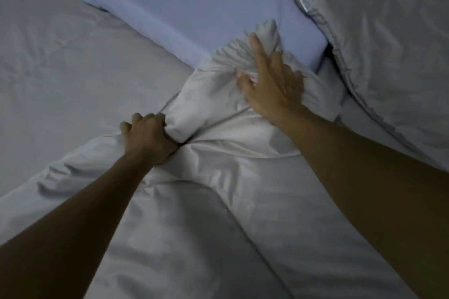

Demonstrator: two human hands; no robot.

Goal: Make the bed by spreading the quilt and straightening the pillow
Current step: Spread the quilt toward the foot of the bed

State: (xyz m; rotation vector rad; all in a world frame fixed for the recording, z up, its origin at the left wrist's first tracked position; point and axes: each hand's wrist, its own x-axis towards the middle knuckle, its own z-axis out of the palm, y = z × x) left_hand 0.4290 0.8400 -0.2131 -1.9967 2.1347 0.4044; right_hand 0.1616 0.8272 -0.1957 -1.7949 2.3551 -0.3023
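Observation:
A white quilt (218, 201) lies bunched across the lower middle of the bed, its corner pushed up against a pale blue pillow (194, 2). My left hand (148, 138) is clenched around a fold of the quilt at its left edge. My right hand (269, 80) rests on the quilt's bunched corner, thumb and fingers pinching gathered fabric while the index finger points toward the pillow. The pillow lies flat and angled at the top middle, its near right corner covered by the quilt.
A grey sheet (60, 68) covers the mattress on the left, lightly wrinkled. A second grey cover with a small label (388, 43) is heaped at the upper right, overlapping the pillow's right edge. A dark gap (328, 52) shows between them.

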